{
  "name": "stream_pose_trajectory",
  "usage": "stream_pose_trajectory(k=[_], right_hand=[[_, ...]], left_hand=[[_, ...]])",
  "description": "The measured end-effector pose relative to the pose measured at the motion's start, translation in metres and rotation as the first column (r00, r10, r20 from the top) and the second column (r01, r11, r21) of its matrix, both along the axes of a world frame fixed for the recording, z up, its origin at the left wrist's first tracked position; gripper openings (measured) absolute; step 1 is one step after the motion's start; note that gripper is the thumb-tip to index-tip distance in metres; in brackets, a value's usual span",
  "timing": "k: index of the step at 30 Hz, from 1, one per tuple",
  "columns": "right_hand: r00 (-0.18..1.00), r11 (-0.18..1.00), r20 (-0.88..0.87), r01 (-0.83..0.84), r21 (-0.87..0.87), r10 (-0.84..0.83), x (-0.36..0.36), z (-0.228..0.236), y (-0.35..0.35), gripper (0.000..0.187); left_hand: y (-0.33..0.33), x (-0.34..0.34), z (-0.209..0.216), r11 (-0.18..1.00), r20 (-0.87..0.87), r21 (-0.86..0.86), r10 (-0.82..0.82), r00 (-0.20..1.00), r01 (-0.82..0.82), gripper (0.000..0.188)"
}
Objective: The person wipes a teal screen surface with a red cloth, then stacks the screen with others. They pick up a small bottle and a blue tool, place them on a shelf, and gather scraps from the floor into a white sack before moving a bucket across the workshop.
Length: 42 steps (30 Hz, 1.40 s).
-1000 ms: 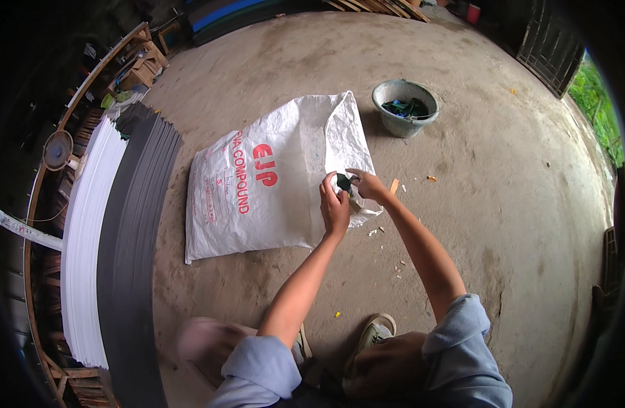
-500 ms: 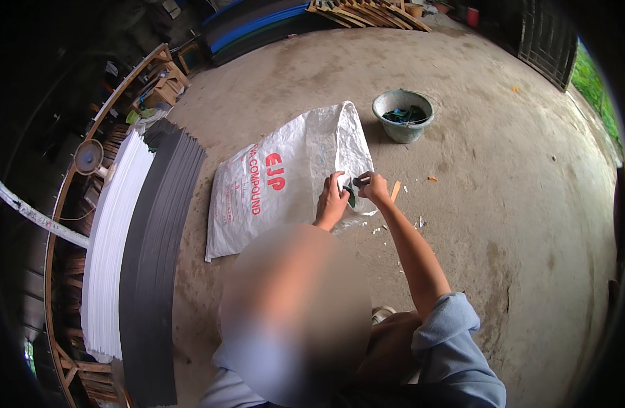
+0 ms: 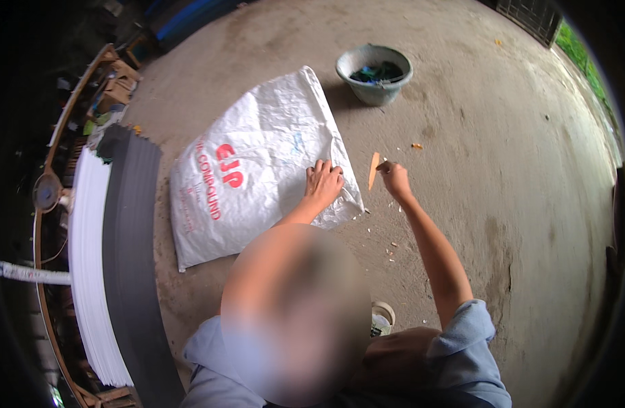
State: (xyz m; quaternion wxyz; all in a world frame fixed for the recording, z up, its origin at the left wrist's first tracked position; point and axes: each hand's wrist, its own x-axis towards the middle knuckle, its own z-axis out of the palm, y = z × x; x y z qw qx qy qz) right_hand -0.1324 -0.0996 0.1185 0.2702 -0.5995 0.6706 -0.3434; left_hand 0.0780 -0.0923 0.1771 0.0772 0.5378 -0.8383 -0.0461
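A large white woven plastic sack [image 3: 258,136] with red print lies flat on the concrete floor, its mouth toward the right. My left hand [image 3: 324,185] rests on it near the mouth edge, palm down, fingers bent and apart. To the right of the sack, my right hand [image 3: 395,180] is closed in a pinch. Something small and dark shows at its fingertips, too little of it to name. Beside those fingers a thin orange-brown strip [image 3: 374,171] lies on the floor. Inside the sack nothing can be seen.
A grey-green bucket [image 3: 375,92] holding dark and blue scraps stands beyond the sack. At the left are stacked white sheets [image 3: 91,272] and dark grey sheets [image 3: 139,272]. Small bits litter the floor near my right arm. A blurred round patch covers part of my left arm.
My right hand has pulled away from the sack's mouth to the right. The mouth has fallen flatter, and my left hand now lies on top. The whole view has shifted too.
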Motion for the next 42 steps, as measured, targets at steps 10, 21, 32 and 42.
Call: stream_pose_trajectory(k=[10,21,32,42], right_hand=[[0.888,0.966,-0.383,0.255,-0.049,-0.254,-0.077,-0.072,-0.034,0.033],[0.843,0.906,-0.35,0.421,-0.045,-0.409,-0.111,-0.092,-0.101,0.027],[0.91,0.908,0.002,0.415,-0.054,-0.415,-0.097,-0.07,-0.074,0.01],[0.786,0.982,0.608,-0.012,0.188,-0.107,-0.061,-0.069,-0.05,0.014]], left_hand=[[-0.035,-0.052,-0.113,0.995,-0.117,-0.081,-0.067,0.991,0.057,0.04],[-0.085,-0.093,-0.132,0.99,-0.177,0.12,0.101,0.979,-0.081,0.053],[-0.121,-0.1,-0.134,0.975,-0.31,0.222,0.064,0.948,0.007,0.037],[-0.135,-0.093,-0.123,0.835,-0.718,0.516,0.301,0.627,0.19,0.028]])
